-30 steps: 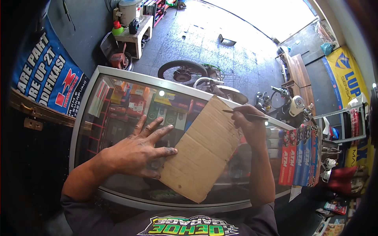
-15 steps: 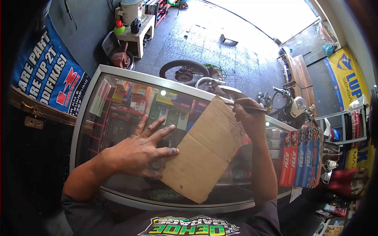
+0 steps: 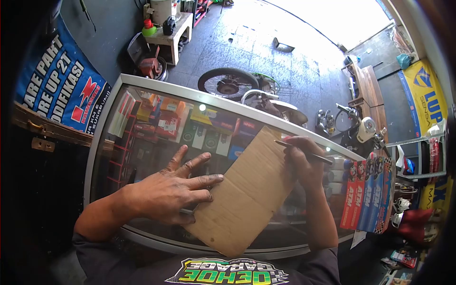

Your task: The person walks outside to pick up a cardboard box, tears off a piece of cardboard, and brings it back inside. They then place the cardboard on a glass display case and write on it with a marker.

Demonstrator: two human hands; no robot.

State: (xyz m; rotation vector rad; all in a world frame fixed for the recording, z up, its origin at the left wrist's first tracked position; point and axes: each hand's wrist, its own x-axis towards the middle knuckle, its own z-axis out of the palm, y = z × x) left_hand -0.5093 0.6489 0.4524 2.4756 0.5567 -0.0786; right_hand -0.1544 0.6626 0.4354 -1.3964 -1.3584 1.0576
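A flat piece of brown cardboard [image 3: 244, 190] lies at a slant on the glass-topped display counter [image 3: 161, 175]. My left hand [image 3: 173, 192] rests with its fingers spread, its tips at the cardboard's left edge. Between the fingers of my right hand [image 3: 306, 161] is a slim dark pen [image 3: 319, 157], its tip over the upper right part of the cardboard. No clear marks show on the cardboard's face.
Under the glass sit boxed parts [image 3: 168, 123]. Colourful ATM boxes [image 3: 363, 190] stand at the counter's right end. Beyond the counter are a motorcycle wheel [image 3: 228, 83], a wooden bench [image 3: 368, 90] and a small table [image 3: 178, 35]. A blue banner [image 3: 61, 80] hangs at left.
The cardboard has slid a little toward me. My right hand with the pen has come down slightly too, and my left fingers have shifted along the cardboard's edge. The view has moved slightly.
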